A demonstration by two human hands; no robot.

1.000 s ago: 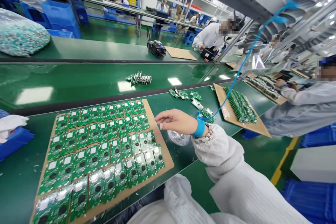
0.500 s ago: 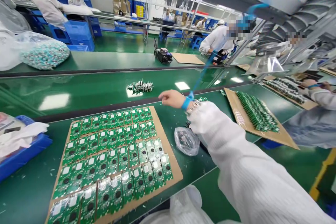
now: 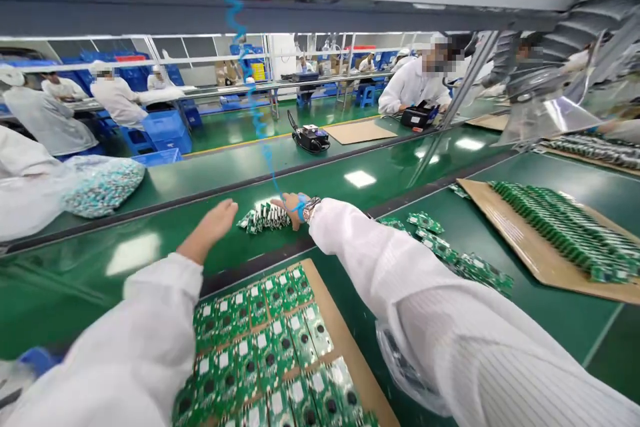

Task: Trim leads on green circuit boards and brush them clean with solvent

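I log a row of circuit boards (image 3: 263,219) on the green counter (image 3: 165,213), long axis along the counter's edge. My right hand (image 3: 289,209) touches its right end, grip unclear; my left hand (image 3: 210,223) is spread, empty, just beside it.

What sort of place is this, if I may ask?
It looks like an electronics factory: green circuit boards lie in rows on cardboard, a green assembly line runs past, and workers in white smocks work along it.

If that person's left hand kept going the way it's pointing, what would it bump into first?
Likely the pile of circuit boards beside the left hand, though depth is hard to judge.
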